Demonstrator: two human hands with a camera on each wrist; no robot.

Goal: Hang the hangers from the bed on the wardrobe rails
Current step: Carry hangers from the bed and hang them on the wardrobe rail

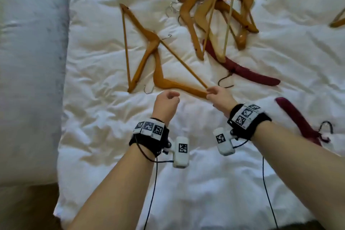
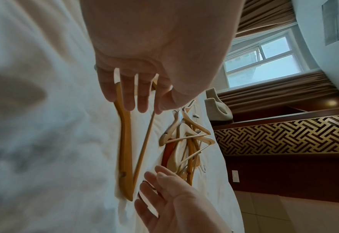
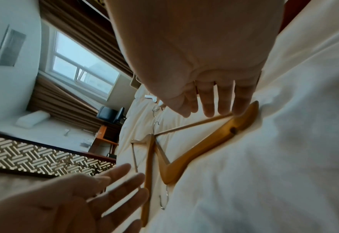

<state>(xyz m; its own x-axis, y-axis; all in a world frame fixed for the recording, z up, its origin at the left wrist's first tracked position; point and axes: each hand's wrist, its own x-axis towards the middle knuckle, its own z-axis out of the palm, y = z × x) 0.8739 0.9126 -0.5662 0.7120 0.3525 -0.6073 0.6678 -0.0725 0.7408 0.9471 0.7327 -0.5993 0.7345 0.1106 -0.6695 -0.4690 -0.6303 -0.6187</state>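
Several wooden hangers lie on the white bed (image 1: 112,136). The nearest wooden hanger (image 1: 177,86) lies flat, with its hook toward the left. My right hand (image 1: 211,93) reaches to its right end, and the straight fingers (image 3: 240,104) hang over that tip without curling round it. To the left of it, my left hand (image 1: 172,97) hovers above the sheet with relaxed fingers (image 2: 128,97) and holds nothing. A second wooden hanger (image 1: 141,31) lies just beyond. No wardrobe rail is in view.
A tangled pile of wooden hangers (image 1: 214,5) lies farther up the bed. One maroon padded hanger (image 1: 248,73) lies to the right of my hands, another (image 1: 298,119) beside my right forearm. A grey pillow (image 1: 31,61) lies along the left edge.
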